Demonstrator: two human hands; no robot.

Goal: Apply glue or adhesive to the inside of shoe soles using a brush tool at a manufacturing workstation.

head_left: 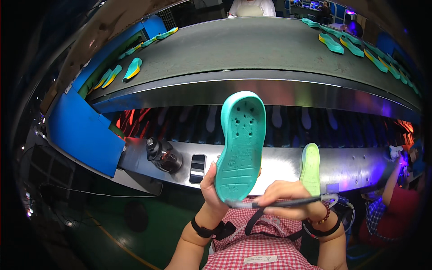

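Note:
A teal shoe sole [243, 144] stands upright before me, its hollow side with several small holes turned my way. My left hand [210, 189] grips it at the lower left edge. In my right hand [288, 198] is a dark-handled brush [292, 202], held level with its pale tip against the sole's lower end. Just beyond my right hand, a light green sole [310, 168] lies on the metal ledge [281, 157]. The fingers of my left hand behind the sole are hidden.
Across the ledge runs a wide dark conveyor belt [225, 49], with several teal and yellow soles [330, 42] at both ends. A dark bottle [164, 155] and a black phone-like object [197, 168] stand at the ledge's left. Another person [396, 202] sits at the right.

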